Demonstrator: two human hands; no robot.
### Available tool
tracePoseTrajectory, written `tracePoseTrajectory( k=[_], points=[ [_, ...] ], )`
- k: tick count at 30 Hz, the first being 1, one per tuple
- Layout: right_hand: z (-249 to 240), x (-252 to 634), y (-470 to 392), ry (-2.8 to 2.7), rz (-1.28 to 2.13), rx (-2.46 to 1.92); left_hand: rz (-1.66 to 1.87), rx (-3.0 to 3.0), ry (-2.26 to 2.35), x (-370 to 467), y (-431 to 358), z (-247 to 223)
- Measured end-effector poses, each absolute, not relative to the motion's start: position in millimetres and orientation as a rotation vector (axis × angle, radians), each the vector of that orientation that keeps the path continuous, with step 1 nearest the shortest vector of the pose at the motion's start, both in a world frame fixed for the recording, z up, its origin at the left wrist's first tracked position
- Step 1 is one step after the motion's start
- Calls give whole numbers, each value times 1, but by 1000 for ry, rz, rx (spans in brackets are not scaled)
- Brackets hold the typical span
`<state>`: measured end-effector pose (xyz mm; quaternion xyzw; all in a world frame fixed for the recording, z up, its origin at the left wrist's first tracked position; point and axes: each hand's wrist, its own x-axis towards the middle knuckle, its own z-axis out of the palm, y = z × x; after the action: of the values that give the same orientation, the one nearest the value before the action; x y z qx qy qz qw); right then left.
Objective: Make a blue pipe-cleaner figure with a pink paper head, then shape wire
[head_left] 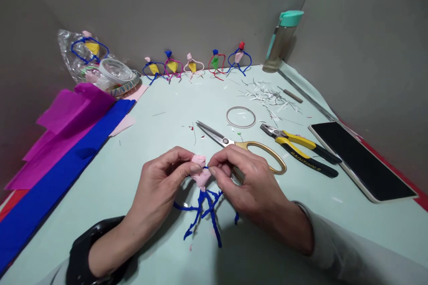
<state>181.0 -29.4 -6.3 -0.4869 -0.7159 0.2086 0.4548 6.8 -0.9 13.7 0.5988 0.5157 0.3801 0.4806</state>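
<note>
A small figure (201,180) with a pink paper head and body and blue wrapped limbs is held just above the table, near the front middle. My left hand (163,180) pinches it at the left side of its neck, thumb and index finger closed on the pink paper. On the other side, the thumb and index finger of my right hand (245,178) are closed on a short blue piece at the neck. Blue legs and arms hang down below the body. Gold-handled scissors (214,133) lie behind my right hand, their handle partly hidden by it.
Yellow-black pliers (301,147) and a phone (361,160) lie right. Behind are a tape ring (240,117), wire scraps (267,95), several finished figures (192,66) and a bottle (282,42). Blue paper (76,156), purple paper (67,120) and a tape roll (115,71) are left.
</note>
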Motion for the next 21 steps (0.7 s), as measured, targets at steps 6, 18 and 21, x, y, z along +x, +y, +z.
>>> tracePoseTrajectory(
  k=[6,18,21],
  points=[
    [-2,179,-31,-1576,879,-1316,905,1409,1233,8,3,13],
    [14,188,-29,-1592,1153,-1273,1054,1313,1222,-1,2,12],
    [14,188,-30,-1517,1332,-1225,1074,1293,1204,0,3,13]
  ],
)
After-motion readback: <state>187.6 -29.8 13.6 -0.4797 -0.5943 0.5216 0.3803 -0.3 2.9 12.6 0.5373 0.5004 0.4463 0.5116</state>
